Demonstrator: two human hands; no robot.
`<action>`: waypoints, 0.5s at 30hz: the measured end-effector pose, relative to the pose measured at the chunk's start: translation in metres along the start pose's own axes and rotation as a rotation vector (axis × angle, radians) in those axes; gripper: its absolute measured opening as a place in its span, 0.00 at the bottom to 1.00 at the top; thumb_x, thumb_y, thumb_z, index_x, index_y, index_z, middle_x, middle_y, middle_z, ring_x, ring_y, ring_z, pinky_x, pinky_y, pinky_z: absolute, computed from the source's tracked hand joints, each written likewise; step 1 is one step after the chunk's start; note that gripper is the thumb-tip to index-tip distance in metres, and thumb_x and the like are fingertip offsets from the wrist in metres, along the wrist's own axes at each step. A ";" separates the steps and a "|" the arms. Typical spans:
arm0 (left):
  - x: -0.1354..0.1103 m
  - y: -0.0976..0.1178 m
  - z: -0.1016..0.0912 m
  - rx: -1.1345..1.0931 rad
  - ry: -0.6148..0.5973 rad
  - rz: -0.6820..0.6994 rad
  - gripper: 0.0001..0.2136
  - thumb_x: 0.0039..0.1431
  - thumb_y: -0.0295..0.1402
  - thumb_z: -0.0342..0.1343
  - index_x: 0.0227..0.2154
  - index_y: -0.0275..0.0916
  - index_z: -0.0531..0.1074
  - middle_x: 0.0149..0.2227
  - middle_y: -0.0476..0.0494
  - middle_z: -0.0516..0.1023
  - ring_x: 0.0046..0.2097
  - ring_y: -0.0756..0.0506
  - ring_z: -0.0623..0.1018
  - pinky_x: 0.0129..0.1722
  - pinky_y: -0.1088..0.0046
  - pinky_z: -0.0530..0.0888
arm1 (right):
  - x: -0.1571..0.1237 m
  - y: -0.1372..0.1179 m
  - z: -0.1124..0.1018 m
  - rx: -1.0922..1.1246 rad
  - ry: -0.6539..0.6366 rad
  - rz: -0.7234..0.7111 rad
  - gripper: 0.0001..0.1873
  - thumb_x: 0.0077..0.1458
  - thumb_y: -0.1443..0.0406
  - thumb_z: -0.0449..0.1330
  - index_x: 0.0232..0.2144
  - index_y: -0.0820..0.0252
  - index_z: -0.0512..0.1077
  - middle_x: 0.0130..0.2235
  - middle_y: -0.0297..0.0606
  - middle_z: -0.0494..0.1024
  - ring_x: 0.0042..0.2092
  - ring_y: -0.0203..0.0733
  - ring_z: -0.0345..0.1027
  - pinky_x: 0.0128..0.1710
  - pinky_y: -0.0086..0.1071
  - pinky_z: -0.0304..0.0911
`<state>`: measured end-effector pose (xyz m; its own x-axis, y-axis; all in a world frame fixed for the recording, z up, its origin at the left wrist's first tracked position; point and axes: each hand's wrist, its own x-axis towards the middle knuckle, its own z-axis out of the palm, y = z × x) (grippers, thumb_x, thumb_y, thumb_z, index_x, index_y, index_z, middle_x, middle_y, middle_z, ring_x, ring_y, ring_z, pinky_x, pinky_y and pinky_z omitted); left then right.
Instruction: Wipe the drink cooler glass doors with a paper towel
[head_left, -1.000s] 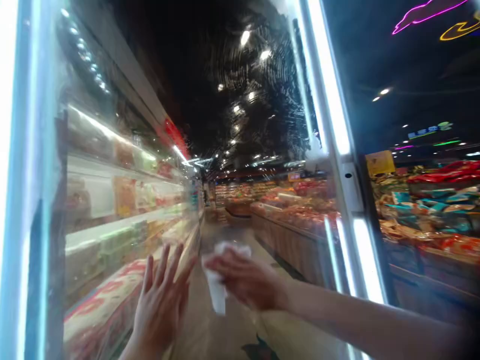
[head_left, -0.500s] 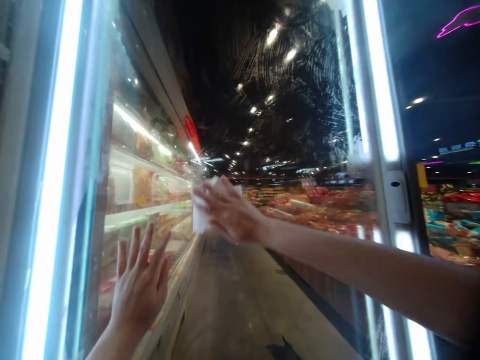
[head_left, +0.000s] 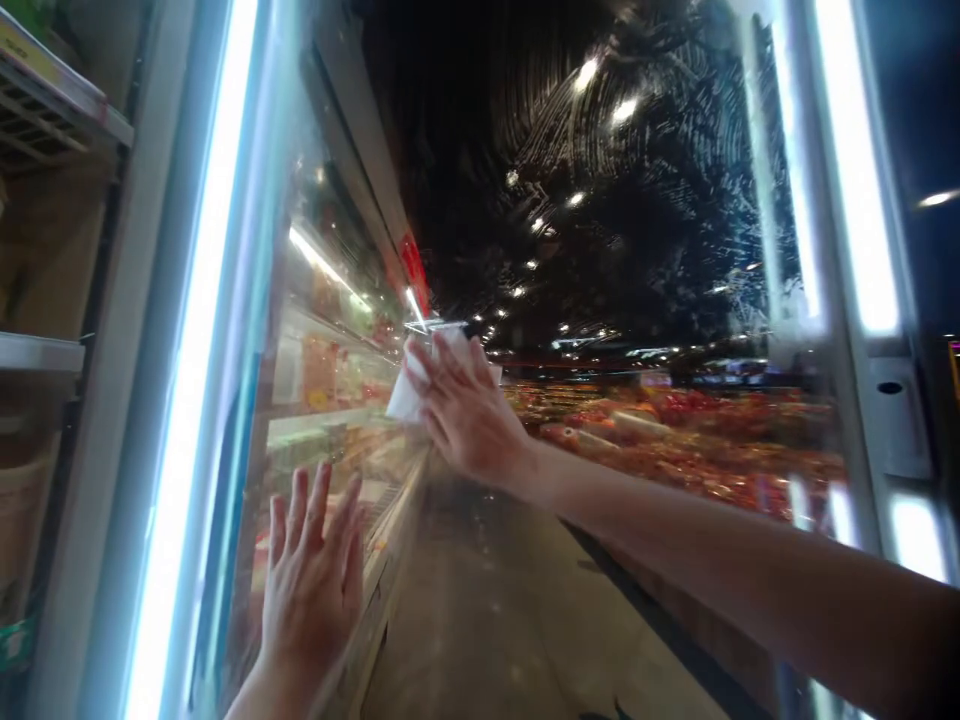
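A glass door [head_left: 645, 250] of a lit store cabinet fills the view, streaked with curved wipe marks in its upper part. My right hand [head_left: 469, 415] presses a white cloth [head_left: 409, 395] flat against the glass near the middle. My left hand [head_left: 315, 585] lies flat on the glass lower left, fingers spread, holding nothing.
Bright light strips run down the door frame at left [head_left: 187, 400] and right [head_left: 855, 170]. Shelves [head_left: 45, 350] of an open cabinet show at far left. The glass shows a store aisle with lit food shelves and produce displays [head_left: 675, 440].
My right hand has swept the cloth from low on the glass up to mid height. My left hand stayed flat on the glass. The view has shifted left and up.
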<state>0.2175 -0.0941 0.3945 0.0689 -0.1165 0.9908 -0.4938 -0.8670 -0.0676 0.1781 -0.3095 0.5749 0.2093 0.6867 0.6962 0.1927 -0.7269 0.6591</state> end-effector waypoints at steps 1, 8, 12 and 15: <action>-0.022 0.002 0.002 0.003 -0.023 0.023 0.36 0.64 0.27 0.54 0.72 0.48 0.47 0.75 0.42 0.48 0.75 0.35 0.46 0.73 0.43 0.51 | -0.022 -0.019 0.007 0.019 -0.024 -0.104 0.27 0.70 0.63 0.46 0.68 0.57 0.60 0.75 0.37 0.47 0.76 0.52 0.32 0.74 0.62 0.33; -0.085 -0.011 0.010 0.015 -0.042 0.070 0.39 0.61 0.26 0.55 0.72 0.36 0.43 0.74 0.35 0.50 0.75 0.39 0.50 0.75 0.57 0.50 | -0.044 -0.041 0.024 0.091 -0.100 -0.624 0.25 0.68 0.63 0.51 0.65 0.60 0.66 0.73 0.36 0.57 0.74 0.45 0.44 0.76 0.49 0.38; -0.004 -0.022 0.001 -0.009 0.034 -0.014 0.38 0.64 0.29 0.52 0.73 0.37 0.40 0.74 0.33 0.50 0.75 0.36 0.49 0.72 0.47 0.56 | 0.067 0.010 0.006 0.035 0.060 -0.119 0.28 0.70 0.65 0.49 0.69 0.65 0.57 0.75 0.45 0.48 0.76 0.56 0.34 0.72 0.66 0.31; 0.011 -0.020 -0.004 -0.025 0.032 -0.071 0.37 0.66 0.30 0.51 0.73 0.39 0.41 0.74 0.34 0.51 0.75 0.36 0.50 0.72 0.46 0.57 | 0.086 -0.001 0.010 0.033 0.124 -0.003 0.27 0.70 0.65 0.48 0.69 0.63 0.57 0.75 0.45 0.46 0.76 0.57 0.31 0.71 0.69 0.29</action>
<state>0.2244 -0.0759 0.4071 0.0771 -0.0393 0.9962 -0.5099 -0.8602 0.0055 0.2053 -0.2500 0.6311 0.0890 0.6824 0.7255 0.2245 -0.7234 0.6529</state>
